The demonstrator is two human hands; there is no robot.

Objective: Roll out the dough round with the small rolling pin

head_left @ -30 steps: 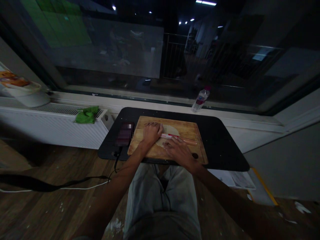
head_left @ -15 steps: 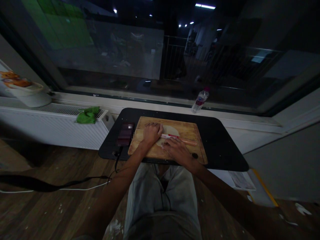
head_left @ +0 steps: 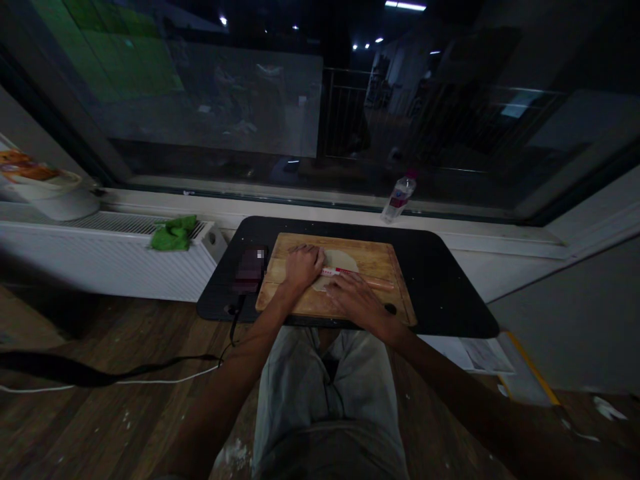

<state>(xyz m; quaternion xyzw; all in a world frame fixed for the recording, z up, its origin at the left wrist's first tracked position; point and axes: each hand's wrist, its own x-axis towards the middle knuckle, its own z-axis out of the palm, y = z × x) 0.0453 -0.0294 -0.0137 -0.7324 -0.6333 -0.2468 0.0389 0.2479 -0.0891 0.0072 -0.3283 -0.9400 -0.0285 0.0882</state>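
Note:
A flattened round of pale dough point(head_left: 345, 260) lies on the wooden cutting board point(head_left: 295, 241). Across it rests a wooden rolling pin point(head_left: 379, 283) with a red and white label around its middle. My left hand point(head_left: 303, 265) is closed over the pin's left end, its fingers curled. My right hand point(head_left: 356, 297) lies over the pin right of its middle, fingers bent onto it, and covers the near right part of the dough. The pin's bare right end sticks out past my right hand. Both palms are hidden from above.
The board lies on a small black table point(head_left: 450, 293). A dark device point(head_left: 251, 269) with a cable sits left of the board. Behind, a water bottle point(head_left: 399, 199) stands on the windowsill. A green cloth point(head_left: 173, 233) lies on the radiator point(head_left: 125, 257), near a white bucket point(head_left: 67, 199).
My right hand has shifted very slightly on the rolling pin. The left hand and dough look nearly the same; the camera view has moved a little.

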